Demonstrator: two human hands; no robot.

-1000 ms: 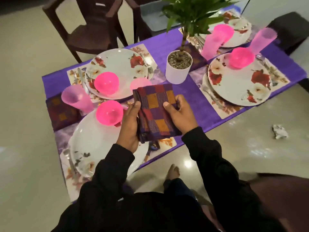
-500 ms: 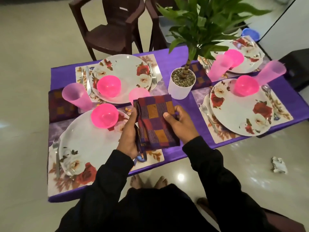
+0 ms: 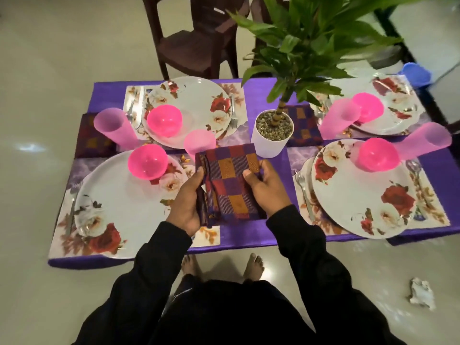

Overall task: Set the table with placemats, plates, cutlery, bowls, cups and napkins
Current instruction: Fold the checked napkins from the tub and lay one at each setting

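I hold a folded checked napkin, purple, red and orange, above the purple table. My left hand grips its left edge and my right hand pinches its right side. Below and to the left lies a white rose plate on a floral placemat with a pink bowl on it. A pink cup stands just behind the napkin. Two more checked napkins lie on the table, one at the left and one behind the pot.
A potted plant in a white pot stands mid-table just beyond my hands. Three other rose plates carry pink bowls, with pink cups and cutlery beside them. Dark chairs stand at the far side. Crumpled paper lies on the floor.
The view has swung so the table sits squarer and nearer. Both hands still hold the napkin, now slightly lower over the near edge between the two front settings.
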